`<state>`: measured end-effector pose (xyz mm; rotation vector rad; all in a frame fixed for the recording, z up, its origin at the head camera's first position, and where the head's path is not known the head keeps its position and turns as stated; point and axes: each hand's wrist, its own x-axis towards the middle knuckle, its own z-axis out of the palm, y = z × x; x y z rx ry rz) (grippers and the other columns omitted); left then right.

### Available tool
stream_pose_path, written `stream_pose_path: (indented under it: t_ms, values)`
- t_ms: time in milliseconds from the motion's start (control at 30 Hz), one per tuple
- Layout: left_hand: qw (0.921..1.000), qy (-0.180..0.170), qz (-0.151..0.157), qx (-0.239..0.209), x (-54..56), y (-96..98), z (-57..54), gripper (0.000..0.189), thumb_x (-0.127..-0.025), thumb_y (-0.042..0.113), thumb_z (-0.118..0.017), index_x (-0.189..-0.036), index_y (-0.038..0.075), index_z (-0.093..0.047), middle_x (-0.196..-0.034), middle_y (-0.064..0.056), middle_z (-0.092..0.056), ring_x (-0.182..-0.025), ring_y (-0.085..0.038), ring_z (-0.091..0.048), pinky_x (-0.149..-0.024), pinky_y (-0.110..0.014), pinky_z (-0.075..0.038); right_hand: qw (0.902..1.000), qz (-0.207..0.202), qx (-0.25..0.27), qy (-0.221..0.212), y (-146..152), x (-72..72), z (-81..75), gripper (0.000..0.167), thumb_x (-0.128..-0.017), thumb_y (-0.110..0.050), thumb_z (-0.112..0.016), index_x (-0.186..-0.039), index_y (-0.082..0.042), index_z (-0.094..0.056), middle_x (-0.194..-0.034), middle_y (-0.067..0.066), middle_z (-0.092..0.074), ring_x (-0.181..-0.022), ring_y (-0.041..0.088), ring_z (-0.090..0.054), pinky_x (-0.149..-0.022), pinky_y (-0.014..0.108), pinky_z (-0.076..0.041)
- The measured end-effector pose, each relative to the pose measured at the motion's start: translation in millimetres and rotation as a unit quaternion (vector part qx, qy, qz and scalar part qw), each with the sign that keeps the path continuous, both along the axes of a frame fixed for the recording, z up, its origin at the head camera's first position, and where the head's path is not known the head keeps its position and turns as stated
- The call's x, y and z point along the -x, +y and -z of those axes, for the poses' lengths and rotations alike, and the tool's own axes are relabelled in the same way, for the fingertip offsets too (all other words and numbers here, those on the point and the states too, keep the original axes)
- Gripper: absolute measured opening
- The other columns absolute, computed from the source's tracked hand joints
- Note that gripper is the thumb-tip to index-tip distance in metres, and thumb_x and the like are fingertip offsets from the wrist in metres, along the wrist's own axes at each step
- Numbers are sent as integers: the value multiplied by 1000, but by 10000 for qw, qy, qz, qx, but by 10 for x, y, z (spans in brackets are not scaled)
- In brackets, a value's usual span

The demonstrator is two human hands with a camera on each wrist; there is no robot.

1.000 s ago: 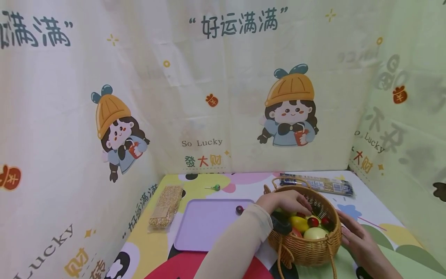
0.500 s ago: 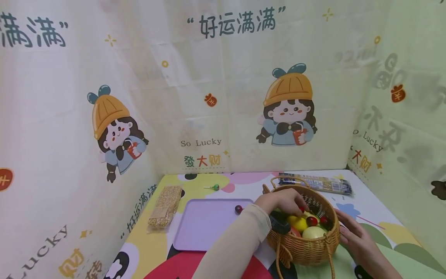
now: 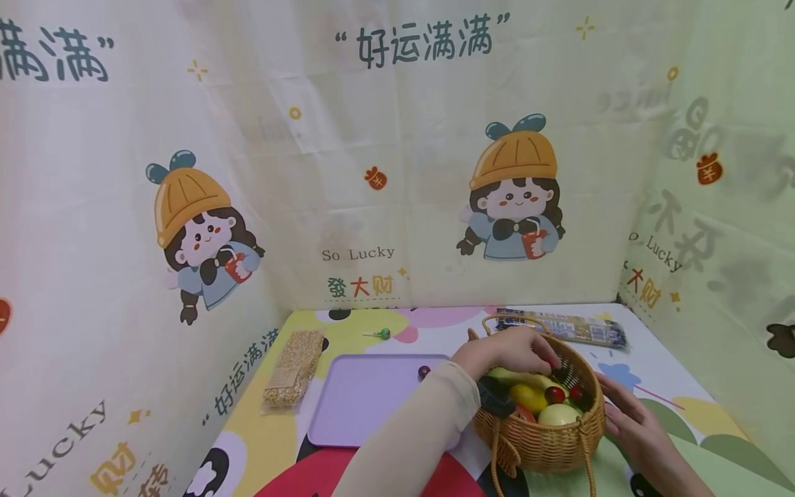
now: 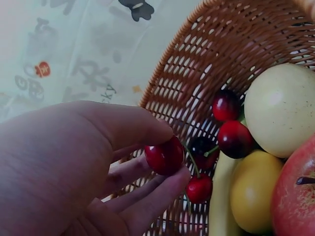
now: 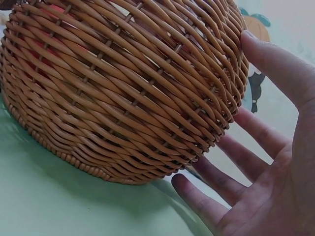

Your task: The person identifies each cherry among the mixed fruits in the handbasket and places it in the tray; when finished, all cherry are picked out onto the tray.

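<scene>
My left hand (image 3: 518,352) is over the wicker basket (image 3: 540,445), and in the left wrist view it pinches a red cherry (image 4: 165,156) between thumb and fingers. A smaller cherry (image 4: 199,189) hangs by its stem close to the fingertips. Inside the basket lie more cherries (image 4: 235,139), a yellow lemon-like fruit (image 4: 256,191), a banana (image 4: 222,196), a red apple (image 4: 300,196) and a round pale fruit (image 4: 280,109). Against the basket's right side rests my right hand (image 3: 640,428), its fingers spread and fairly straight along the weave in the right wrist view.
Left of the basket lies a lilac tray (image 3: 354,400) with a dark cherry (image 3: 424,373) at its right. Farther left is a bag of grain (image 3: 295,366). A lollipop (image 3: 384,333) lies behind the tray, and a long packet (image 3: 584,329) behind the basket.
My left hand dipped among the fruit, then rose toward the basket's far side with a cherry, exposing the banana. The right hand has kept its place at the basket.
</scene>
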<state>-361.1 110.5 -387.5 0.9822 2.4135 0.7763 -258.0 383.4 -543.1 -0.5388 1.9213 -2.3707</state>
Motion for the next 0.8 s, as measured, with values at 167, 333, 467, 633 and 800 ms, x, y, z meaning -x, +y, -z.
stream_pose_path:
  t_ms: [167,333,467,633,800]
  values:
    - [9985,491,214,142,-24,-9,-51,26,-107,27,-74,-131,31,-83,-126,19,-76,-112,5,-65,-89,-13,-53,10000,-54,61,45,-1,-7,2,57,-117,-3,-34,-152,-40,-59,-149,-26,-64,-132,-4,-66,-102,22,-61]
    - [9968,720,360,-7,-58,-70,-61,27,-107,26,-75,-133,27,-82,-128,18,-74,-114,6,-65,-90,-11,-52,10000,-54,41,-21,-4,-5,-6,56,-118,-5,-34,-152,-42,-58,-149,-29,-63,-132,-5,-66,-102,22,-60]
    - [9961,701,346,-406,-118,-167,-77,26,-107,27,-76,-132,27,-82,-129,19,-73,-115,6,-67,-92,-11,-54,9999,-98,42,3,-9,-8,-3,56,-118,-5,-33,-152,-42,-57,-150,-31,-61,-132,-4,-66,-102,22,-60]
    - [9904,801,309,-1084,-212,-350,-154,24,-105,27,-78,-129,27,-82,-124,20,-72,-110,8,-66,-92,-11,-55,9999,-114,7,27,-17,-13,-4,56,-118,-5,-32,-153,-42,-56,-150,-31,-60,-132,-4,-66,-102,24,-61]
    - [9798,808,418,-1780,-286,-546,-231,24,-105,19,-77,-129,20,-82,-128,16,-73,-112,9,-68,-95,-10,-56,9999,-35,-57,-77,-6,-5,-12,55,-119,-7,-33,-151,-45,-56,-149,-34,-60,-131,-6,-66,-101,23,-61]
